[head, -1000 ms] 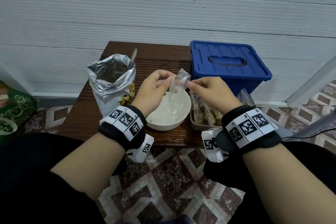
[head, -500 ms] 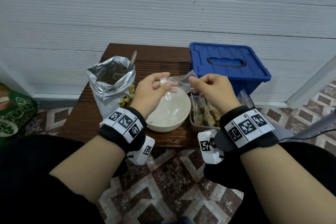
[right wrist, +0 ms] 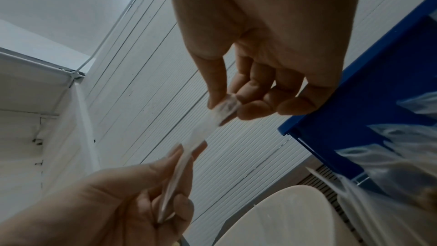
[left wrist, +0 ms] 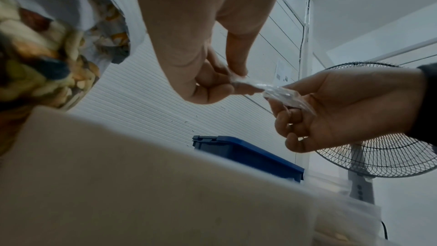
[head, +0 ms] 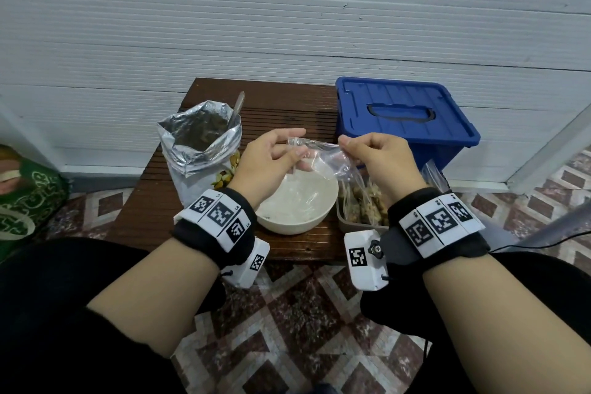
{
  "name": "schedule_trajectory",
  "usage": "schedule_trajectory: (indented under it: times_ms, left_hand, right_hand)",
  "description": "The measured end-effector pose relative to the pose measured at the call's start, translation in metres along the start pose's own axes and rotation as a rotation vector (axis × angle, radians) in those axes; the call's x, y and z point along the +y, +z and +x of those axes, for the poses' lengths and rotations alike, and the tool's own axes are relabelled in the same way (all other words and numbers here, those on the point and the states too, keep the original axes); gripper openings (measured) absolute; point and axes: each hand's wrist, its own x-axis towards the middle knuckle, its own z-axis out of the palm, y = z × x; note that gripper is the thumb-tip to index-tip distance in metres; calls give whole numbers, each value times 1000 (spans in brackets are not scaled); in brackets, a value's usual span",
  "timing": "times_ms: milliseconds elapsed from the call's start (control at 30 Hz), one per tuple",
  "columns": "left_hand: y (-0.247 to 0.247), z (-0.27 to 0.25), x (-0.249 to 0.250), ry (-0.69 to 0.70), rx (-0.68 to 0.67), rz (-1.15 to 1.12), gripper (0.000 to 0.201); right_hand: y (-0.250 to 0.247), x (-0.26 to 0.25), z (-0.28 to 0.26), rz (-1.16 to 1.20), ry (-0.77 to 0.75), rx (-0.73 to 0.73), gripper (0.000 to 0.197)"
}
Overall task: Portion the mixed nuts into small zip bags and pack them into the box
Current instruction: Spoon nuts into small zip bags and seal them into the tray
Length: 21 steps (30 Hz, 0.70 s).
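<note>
- Zip bag (head: 323,157), small, clear and seemingly empty, is stretched between both hands above the white bowl (head: 297,205), at the table's centre.
- Left hand (head: 271,166) pinches the bag's end at 9 o'clock between thumb and fingers; the wrist view shows the fingers (left wrist: 212,83) curled onto the plastic.
- Right hand (head: 380,163) pinches the opposite end at 3 o'clock, its other fingers curled.
- Foil nut bag (head: 201,144) stands open at 9 o'clock of the bowl, a spoon (head: 237,104) handle sticking out.
- Blue box (head: 403,118), lid on, sits at 1 o'clock.
- Clear tray (head: 358,217) of filled bags lies just beside the bowl at 3 o'clock.
</note>
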Motion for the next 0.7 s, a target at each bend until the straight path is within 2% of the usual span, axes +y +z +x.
schedule_trajectory:
  times_ms: [167, 267, 333, 433, 500, 600, 700]
  left_hand:
    - [-2, -1, 2, -27, -39, -12, 27]
    - [-3, 1, 2, -35, 13, -5, 34]
    - [-5, 2, 2, -28, 58, 25, 36]
    - [-7, -1, 8, -19, 58, 40, 44]
    - [-9, -4, 15, -13, -21, -11, 53]
    - [-11, -8, 23, 13, -214, -80, 70]
    - [-11, -10, 25, 55, -280, -31, 79]
  right_hand:
    - [2, 3, 3, 73, 28, 71, 24]
    - [3, 4, 5, 56, 13, 95, 18]
    - [3, 4, 7, 10, 15, 70, 18]
    - [2, 4, 7, -40, 57, -16, 28]
    - [2, 4, 6, -27, 79, -23, 31]
    - [1, 4, 6, 13, 98, -2, 30]
    - [1, 5, 7, 50, 130, -34, 30]
